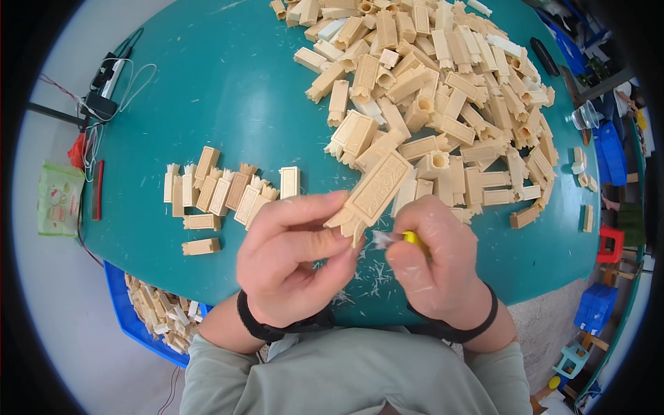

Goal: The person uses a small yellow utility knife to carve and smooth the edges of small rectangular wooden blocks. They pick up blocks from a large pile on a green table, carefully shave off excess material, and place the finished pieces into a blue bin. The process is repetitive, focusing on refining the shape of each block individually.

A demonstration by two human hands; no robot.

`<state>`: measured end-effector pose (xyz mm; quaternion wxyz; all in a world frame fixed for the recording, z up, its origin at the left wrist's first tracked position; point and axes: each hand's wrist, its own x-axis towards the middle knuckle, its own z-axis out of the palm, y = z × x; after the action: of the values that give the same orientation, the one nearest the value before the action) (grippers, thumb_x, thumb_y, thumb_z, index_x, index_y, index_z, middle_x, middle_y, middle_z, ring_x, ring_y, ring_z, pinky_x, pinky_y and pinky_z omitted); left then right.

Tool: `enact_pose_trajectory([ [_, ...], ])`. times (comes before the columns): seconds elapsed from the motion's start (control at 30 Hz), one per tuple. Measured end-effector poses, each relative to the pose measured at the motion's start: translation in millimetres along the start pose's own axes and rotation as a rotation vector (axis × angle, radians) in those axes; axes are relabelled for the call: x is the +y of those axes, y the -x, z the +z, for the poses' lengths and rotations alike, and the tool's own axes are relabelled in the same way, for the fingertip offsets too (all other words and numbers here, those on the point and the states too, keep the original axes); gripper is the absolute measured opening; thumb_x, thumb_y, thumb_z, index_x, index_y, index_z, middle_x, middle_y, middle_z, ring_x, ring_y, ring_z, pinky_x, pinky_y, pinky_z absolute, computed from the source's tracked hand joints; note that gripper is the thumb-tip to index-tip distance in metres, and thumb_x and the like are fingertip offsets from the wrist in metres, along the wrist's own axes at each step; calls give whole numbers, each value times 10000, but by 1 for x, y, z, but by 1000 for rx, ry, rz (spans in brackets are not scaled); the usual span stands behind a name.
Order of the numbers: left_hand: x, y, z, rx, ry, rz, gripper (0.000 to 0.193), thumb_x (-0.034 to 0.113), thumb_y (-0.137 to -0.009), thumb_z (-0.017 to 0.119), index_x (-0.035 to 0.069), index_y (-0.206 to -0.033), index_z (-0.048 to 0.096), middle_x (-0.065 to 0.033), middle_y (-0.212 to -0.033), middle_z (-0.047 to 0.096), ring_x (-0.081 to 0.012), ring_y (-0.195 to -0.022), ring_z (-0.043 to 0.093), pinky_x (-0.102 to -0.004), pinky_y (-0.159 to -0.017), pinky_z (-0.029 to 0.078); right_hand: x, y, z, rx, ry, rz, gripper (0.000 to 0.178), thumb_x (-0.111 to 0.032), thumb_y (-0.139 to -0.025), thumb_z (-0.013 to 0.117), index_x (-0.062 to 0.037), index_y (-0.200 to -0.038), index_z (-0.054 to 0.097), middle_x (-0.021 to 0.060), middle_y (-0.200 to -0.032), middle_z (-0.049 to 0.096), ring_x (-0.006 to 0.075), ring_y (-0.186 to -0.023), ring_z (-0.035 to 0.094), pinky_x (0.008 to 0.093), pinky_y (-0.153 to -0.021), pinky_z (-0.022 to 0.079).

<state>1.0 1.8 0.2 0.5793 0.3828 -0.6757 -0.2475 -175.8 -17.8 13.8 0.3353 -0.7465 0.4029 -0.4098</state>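
Observation:
My left hand (287, 259) grips a beige, box-shaped piece (378, 188) between thumb and fingers. Raised ornament covers its upward face, and its jagged, petal-like end points down toward me. Closed around a yellow-handled tool, which looks like a small knife (413, 241), is my right hand (439, 263). The tool's tip is smeared by motion and lies just right of the jagged end; whether it touches cannot be seen. White shavings (373, 277) are scattered on the green table below both hands.
A large heap of similar beige pieces (443, 90) covers the far right of the green table (207, 83). A smaller group (221, 190) lies at the left. Below the table's left edge stands a blue bin (121, 304) of pieces. A power strip (107, 83) with cables sits far left.

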Motion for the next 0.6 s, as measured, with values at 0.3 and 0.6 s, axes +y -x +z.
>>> enact_pose_trajectory([
  [0.3, -6, -4, 7, -104, 405, -196, 209, -66, -679, 676, -5, -848, 569, -204, -1084, 538, -254, -953, 587, -348, -811, 482, -2, -6, -12, 119, -638, 534, 182, -128, -847, 595, -5, -967, 536, -12, -751, 528, 20, -636, 437, 174, -554, 375],
  [0.6, -5, -8, 6, -285, 226, -324, 451, 6, -733, 646, -21, -1153, 482, -136, -1090, 544, -224, -1009, 554, -320, -865, 436, 8, 0, -5, -12, -222, 49, 346, -122, -719, 705, -52, -1025, 558, 71, -755, 557, 168, -640, 534, 271, -577, 438],
])
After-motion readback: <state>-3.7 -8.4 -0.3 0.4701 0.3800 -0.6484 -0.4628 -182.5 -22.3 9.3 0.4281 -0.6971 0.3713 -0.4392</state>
